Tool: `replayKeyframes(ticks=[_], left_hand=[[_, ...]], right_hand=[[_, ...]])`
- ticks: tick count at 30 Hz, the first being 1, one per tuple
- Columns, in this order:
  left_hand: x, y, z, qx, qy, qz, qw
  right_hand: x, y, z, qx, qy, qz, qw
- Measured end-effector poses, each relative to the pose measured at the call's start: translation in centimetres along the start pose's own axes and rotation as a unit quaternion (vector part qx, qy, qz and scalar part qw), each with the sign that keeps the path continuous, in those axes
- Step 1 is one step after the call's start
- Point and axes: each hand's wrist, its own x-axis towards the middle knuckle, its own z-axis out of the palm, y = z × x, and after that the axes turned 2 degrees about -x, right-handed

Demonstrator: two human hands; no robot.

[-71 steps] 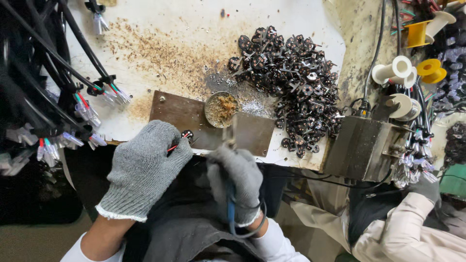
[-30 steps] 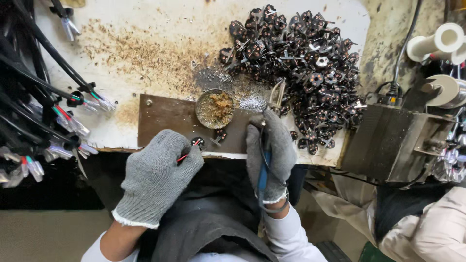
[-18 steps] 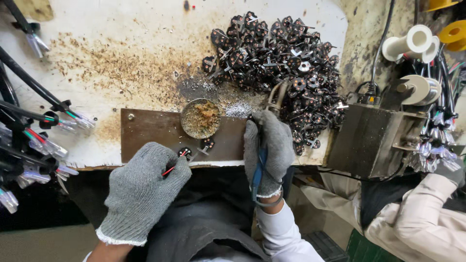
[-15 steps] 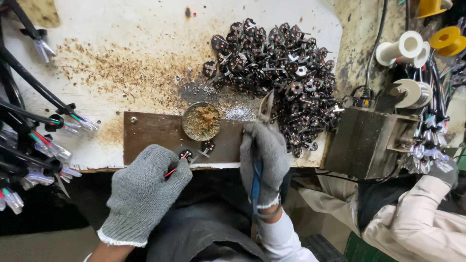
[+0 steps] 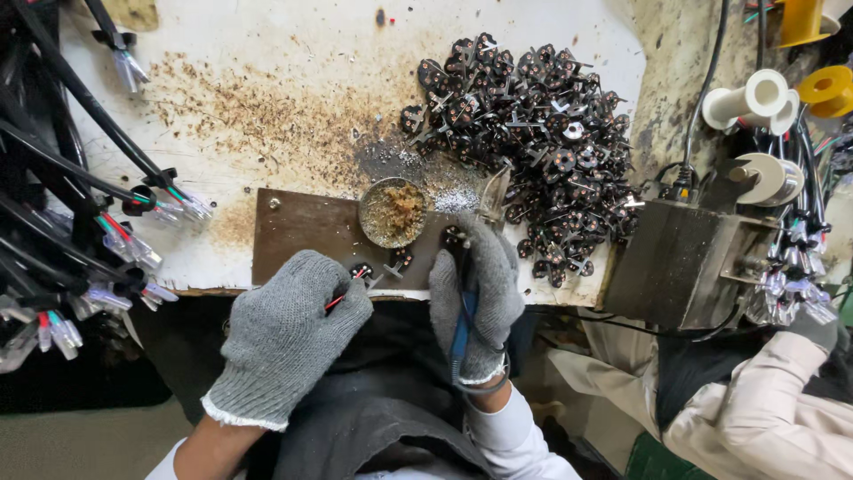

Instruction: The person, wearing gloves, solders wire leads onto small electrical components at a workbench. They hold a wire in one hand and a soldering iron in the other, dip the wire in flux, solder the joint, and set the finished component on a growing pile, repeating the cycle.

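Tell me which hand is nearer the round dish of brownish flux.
Right. The right hand lies just below-right of the dish; the left hand sits farther down-left.

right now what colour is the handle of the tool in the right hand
Blue, seen in the head view: the tool handle runs down through the gloved right hand.

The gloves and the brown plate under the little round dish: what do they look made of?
Gloves: grey knitted fabric, ribbed weave, white hemmed cuff. Brown plate: likely rusty or coated metal, flat and matte, screw at one corner; could be board. Round dish: metal rim, crusted with brownish residue.
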Motion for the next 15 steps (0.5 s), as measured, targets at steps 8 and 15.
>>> replayKeyframes(ticks=[8,15], left_hand=[[-0.5,-0.1,0.1,-0.015,0.016,0.007,1.0],[-0.2,0.1,0.6,0.002,0.04,0.008,0.999]], right_hand=[[0.0,-0.5,0.6,-0.03,-0.021,-0.07,0.997],[-0.8,-1.0,-0.6,-0.013,-0.032,-0.059,0.998]])
